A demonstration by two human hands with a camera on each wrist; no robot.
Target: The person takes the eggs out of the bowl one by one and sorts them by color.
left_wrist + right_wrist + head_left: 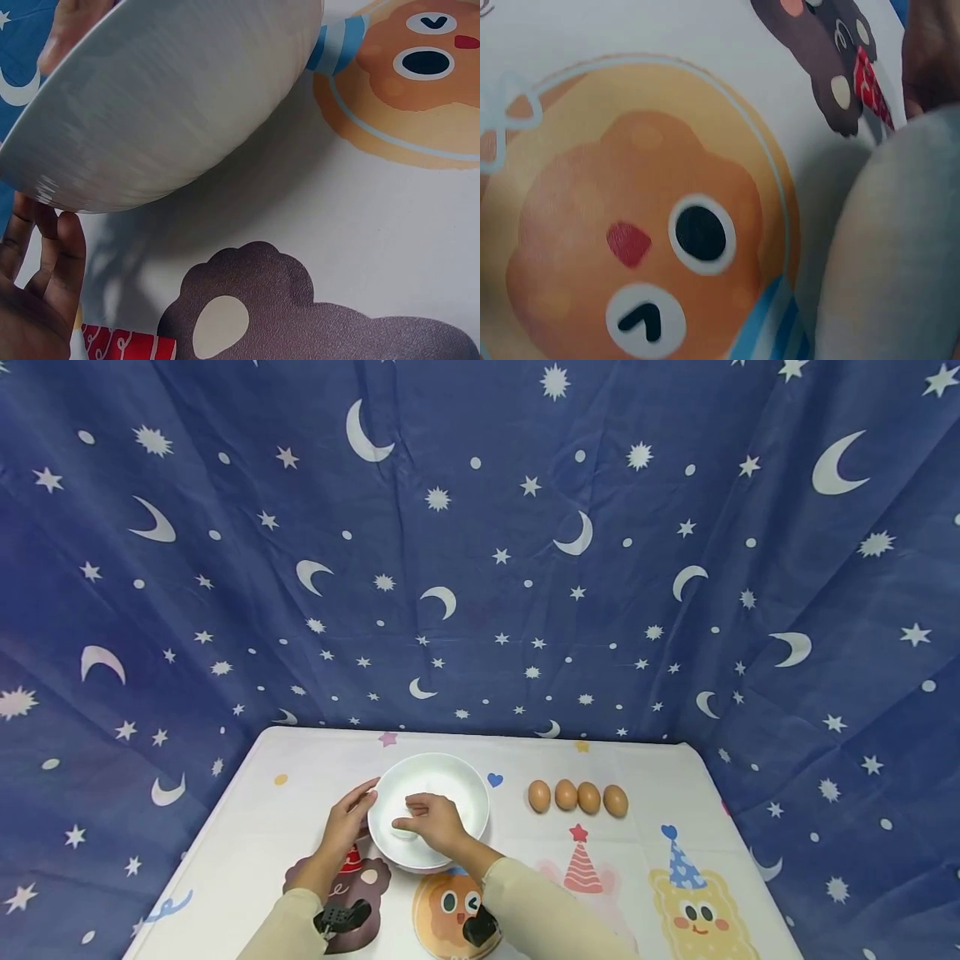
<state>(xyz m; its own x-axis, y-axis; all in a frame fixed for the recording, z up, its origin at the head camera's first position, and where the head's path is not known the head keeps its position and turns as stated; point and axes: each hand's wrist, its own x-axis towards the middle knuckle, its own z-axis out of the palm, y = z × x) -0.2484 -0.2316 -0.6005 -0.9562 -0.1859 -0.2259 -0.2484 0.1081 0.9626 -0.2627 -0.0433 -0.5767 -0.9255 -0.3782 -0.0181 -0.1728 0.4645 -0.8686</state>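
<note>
Bowl [463,787], white, round, deep, faintly glossy

**Four eggs [588,797], one bowl [438,774]**

Totals four brown eggs and one white bowl. Adds one left hand [351,817], one right hand [435,822], two pale sleeves [551,906] and two dark wrist devices [342,917]. Also includes one tabletop [247,827], four large printed characters [697,910] and one blue backdrop [480,610].

Both wrist views cut off part of the white bowl [172,112].
</note>
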